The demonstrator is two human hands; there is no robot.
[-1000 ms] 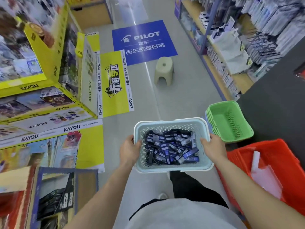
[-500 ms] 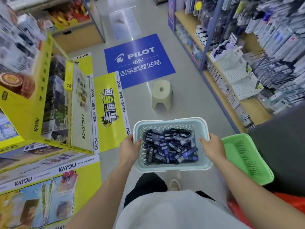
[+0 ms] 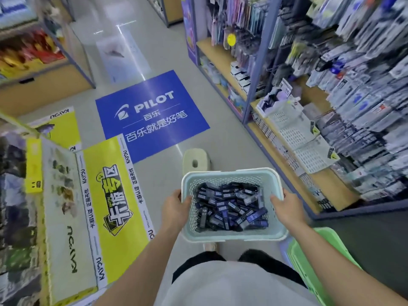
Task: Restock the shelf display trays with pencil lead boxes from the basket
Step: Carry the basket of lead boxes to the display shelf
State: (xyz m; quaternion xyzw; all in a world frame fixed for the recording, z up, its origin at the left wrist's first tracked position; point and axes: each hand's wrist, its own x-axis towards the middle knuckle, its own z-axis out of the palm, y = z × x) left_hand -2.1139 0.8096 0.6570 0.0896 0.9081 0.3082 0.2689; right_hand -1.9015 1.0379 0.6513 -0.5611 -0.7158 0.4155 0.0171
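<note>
Stool (image 3: 195,159) half hidden behind basket (image 3: 234,236)

Pale grey top (image 3: 234,283), black trousers (image 3: 196,265), 1 light shoe (image 3: 210,247), 2 bare forearms (image 3: 141,257)

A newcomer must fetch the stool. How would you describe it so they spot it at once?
Find the big blue PILOT floor sticker in the aisle. Just off its near edge, beyond the pale basket, stands the stool. It alone is low and beige, with an oval hole in its top.
</note>
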